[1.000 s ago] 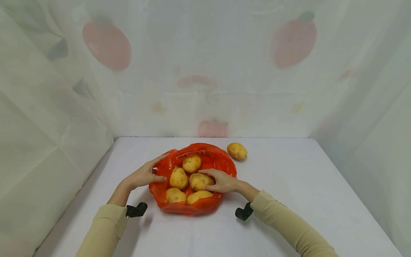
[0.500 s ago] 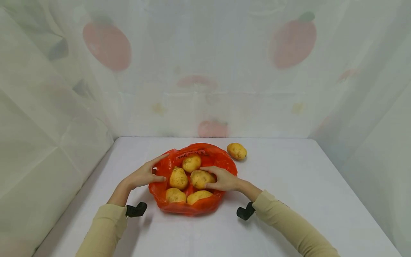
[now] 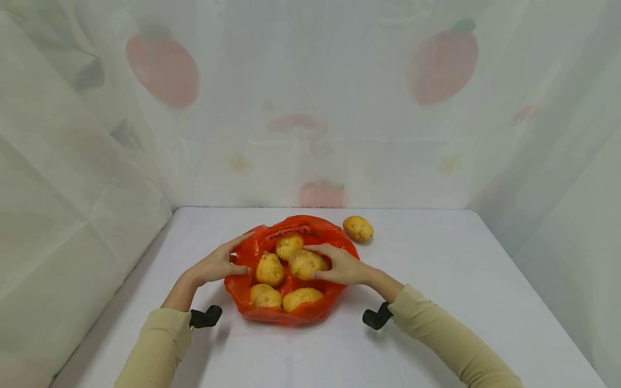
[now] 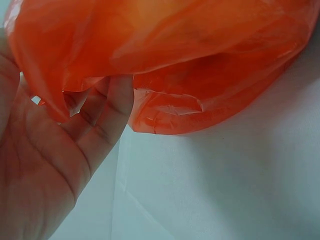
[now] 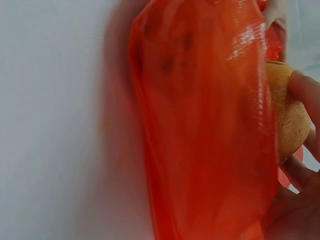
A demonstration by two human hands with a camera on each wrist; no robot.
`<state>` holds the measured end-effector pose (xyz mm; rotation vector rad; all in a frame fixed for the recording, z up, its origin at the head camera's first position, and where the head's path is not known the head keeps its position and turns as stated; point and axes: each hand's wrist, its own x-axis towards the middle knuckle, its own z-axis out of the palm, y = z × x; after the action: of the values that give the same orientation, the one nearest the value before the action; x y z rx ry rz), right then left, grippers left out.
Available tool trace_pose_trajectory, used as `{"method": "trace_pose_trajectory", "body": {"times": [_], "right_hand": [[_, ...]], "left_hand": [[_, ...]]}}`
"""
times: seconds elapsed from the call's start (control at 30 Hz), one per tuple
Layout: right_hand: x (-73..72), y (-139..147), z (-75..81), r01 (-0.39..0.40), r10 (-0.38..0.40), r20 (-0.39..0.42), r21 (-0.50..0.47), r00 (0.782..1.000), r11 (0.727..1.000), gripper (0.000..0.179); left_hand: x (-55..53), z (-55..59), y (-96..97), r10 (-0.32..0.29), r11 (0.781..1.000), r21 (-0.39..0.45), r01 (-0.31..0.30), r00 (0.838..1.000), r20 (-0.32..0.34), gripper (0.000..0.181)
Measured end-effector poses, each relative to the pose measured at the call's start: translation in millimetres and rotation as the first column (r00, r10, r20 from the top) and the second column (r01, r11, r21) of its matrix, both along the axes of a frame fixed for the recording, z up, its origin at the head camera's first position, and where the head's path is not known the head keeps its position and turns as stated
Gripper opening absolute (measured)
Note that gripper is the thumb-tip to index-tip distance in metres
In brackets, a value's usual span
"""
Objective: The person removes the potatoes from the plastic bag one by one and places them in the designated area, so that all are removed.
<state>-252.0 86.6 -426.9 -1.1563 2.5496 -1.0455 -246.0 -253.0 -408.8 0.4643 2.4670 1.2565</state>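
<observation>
A red plastic bag (image 3: 335,240) stands wide-mouthed on the white table, with several potatoes inside. At its left rim my left hand (image 3: 220,265) holds the plastic, thumb on the inner side. From the left wrist, the hand (image 4: 65,145) shows its fingers behind a fold of the bag (image 4: 165,50). Over the bag's right side, my right hand (image 3: 342,265) grips a potato (image 3: 306,264) between thumb and fingers. The right wrist view shows that potato (image 5: 289,112) beside the bag's wall (image 5: 200,110), partly covered by it. Other potatoes (image 3: 269,269) lie around it in the bag.
A single potato (image 3: 358,228) lies on the table (image 3: 436,269) outside the bag, behind its right side. White curtains printed with faded fruit (image 3: 443,64) hang around the table at the back and both sides.
My right hand has lifted the potato slightly and shifted it a little right and back, away from the potatoes beside it. My left hand has stayed at the rim.
</observation>
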Motion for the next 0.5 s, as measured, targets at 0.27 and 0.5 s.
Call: {"method": "trace_pose_trajectory", "body": {"times": [0.27,0.5], "right_hand": [[-1.6,9.0,9.3,0.000,-0.003,-0.044,-0.064,0.999,0.998,0.062],[-6.0,24.3,16.4,0.061,-0.064,-0.027,-0.084,0.998,0.995,0.063]], "left_hand": [[-0.8,0.5,-0.7,-0.004,1.000,0.006,0.004,1.000,0.012,0.080],[-2.3,-1.3,-1.6,-0.015,1.000,0.012,0.015,1.000,0.000,0.081]]}}
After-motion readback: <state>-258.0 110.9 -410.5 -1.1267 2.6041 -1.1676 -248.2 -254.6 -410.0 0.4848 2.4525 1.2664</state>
